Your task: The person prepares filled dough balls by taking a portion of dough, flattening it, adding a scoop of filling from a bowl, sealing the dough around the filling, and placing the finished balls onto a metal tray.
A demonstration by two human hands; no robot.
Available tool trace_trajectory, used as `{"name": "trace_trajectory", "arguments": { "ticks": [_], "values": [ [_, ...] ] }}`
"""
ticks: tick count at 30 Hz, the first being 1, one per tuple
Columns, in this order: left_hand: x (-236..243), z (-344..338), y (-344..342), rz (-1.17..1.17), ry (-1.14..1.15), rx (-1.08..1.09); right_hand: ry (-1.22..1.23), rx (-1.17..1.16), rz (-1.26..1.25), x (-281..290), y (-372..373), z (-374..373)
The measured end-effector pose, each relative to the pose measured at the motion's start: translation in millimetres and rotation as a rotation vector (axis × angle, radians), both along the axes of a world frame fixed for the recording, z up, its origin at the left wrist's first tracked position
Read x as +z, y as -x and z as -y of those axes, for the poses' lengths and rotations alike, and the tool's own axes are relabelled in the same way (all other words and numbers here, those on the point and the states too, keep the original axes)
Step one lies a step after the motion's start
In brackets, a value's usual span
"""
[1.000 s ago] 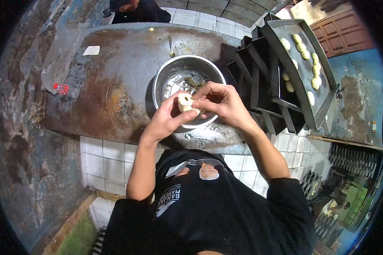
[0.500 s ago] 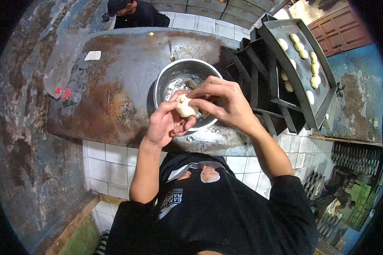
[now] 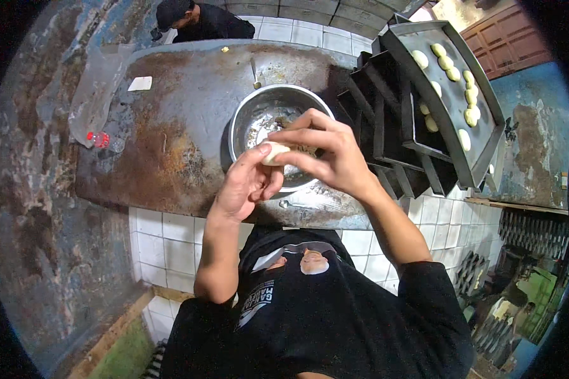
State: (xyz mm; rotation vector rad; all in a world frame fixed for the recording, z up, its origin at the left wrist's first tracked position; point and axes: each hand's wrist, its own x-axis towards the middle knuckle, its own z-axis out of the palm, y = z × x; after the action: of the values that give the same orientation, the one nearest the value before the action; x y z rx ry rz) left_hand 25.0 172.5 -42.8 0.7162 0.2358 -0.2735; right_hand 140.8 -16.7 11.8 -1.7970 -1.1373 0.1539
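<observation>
A small piece of pale dough (image 3: 274,155) is pinched between my two hands above the near part of a metal bowl (image 3: 235,126). My left hand (image 3: 245,180) holds it from the left, thumb on top and the other fingers curled beneath. From the right, my right hand (image 3: 322,148) grips the dough between thumb and fingers, covering part of it. Inside the bowl, dark brown crumbly filling (image 3: 283,121) shows beyond my fingers; the rest is hidden by my hands.
Black trays (image 3: 446,104) are stacked askew at the right, the top one bearing several dough pieces (image 3: 453,74). A spoon (image 3: 255,74) lies behind the bowl, another (image 3: 284,204) in front. A red-capped plastic bottle (image 3: 110,141) and white paper (image 3: 140,83) lie left. Someone in black (image 3: 202,22) is across the table.
The dough looks more closed and rounded, and less of it shows. My right fingers have come over its top, and my left fingers have drawn in around it.
</observation>
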Motion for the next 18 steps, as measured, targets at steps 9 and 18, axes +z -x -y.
{"name": "trace_trajectory", "arguments": {
  "ticks": [9, 18],
  "values": [
    [47, 48, -29, 0.411, -0.802, 0.36, -0.519, -0.114, -1.355, -27, 32, 35],
    [85, 157, -59, 0.692, -0.345, 0.205, -0.943, -0.442, -0.637, -32, 50, 77]
  ]
}}
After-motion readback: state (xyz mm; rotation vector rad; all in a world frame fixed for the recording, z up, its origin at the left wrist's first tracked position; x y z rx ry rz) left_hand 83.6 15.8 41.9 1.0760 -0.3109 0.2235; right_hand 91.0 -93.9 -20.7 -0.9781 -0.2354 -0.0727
